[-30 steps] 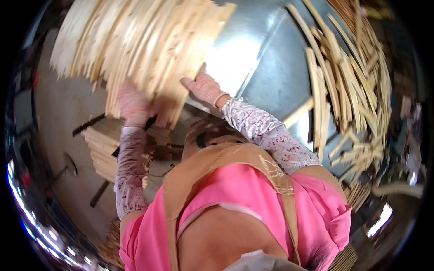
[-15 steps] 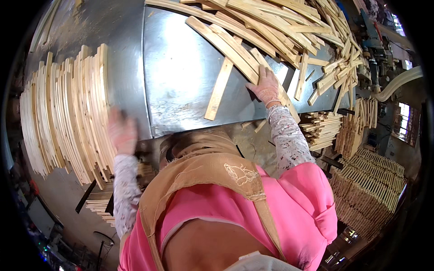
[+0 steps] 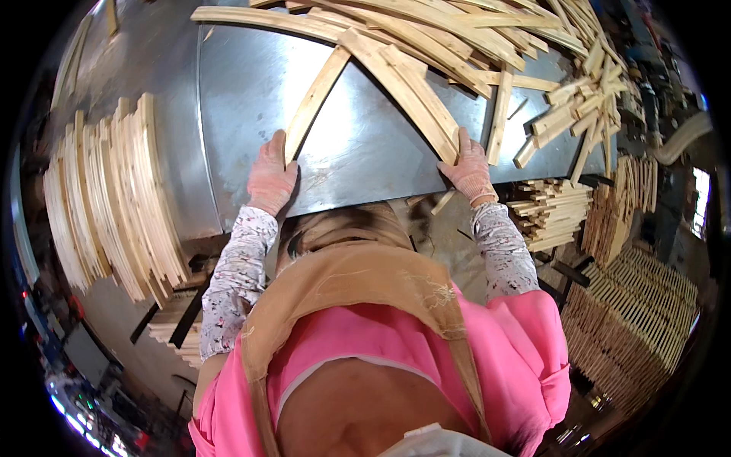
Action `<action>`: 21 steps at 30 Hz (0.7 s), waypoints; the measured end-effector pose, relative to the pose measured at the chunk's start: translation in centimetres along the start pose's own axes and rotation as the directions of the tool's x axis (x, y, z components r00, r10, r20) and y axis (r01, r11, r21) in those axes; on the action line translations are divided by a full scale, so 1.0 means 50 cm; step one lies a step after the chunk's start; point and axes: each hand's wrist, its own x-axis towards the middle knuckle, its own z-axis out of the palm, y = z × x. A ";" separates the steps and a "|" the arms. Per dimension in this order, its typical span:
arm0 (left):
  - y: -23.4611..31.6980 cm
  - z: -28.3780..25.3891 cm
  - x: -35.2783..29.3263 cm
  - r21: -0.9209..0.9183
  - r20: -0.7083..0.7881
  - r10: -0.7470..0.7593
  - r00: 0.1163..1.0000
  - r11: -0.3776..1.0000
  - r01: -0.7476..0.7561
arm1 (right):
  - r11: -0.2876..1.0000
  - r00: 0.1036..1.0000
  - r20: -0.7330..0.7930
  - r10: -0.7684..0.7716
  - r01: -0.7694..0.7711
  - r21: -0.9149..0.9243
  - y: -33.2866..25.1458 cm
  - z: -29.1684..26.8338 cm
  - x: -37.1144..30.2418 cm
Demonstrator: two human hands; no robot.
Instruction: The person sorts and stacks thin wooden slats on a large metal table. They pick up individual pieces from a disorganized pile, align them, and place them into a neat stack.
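My left hand, in a pale pink glove, is closed on the near end of a wooden strip that slants across the metal table. My right hand, gloved alike, is closed at the near ends of two slanting wooden strips that lie side by side; its fingertips are partly hidden, so its hold on each strip cannot be made out. The far ends of the strips under both hands meet near a long curved-looking strip at the back.
A loose heap of wooden strips covers the table's far right, with shorter pieces beside it. Left of the table stands a neat row of strips. Stacked strips and a big slatted pile stand at the right.
My left hand has come from the row of strips onto the table and taken hold of the single strip, which has swung leftward. My right hand has shifted to the two strips' near ends.
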 end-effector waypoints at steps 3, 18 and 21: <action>-0.018 -0.080 -0.035 0.106 -0.001 0.023 1.000 0.994 -0.023 | 0.999 0.999 0.025 0.034 -0.033 -0.016 -0.047 0.005 -0.007; -0.332 -0.356 -0.401 -0.908 0.417 -0.089 0.904 0.012 0.420 | 0.966 0.983 0.093 -0.161 0.138 0.219 -0.617 -0.015 0.246; -0.350 -0.281 -0.411 -0.944 0.301 -0.147 0.942 -0.187 0.273 | 0.905 0.966 0.184 -0.183 0.092 0.415 -0.714 -0.066 0.190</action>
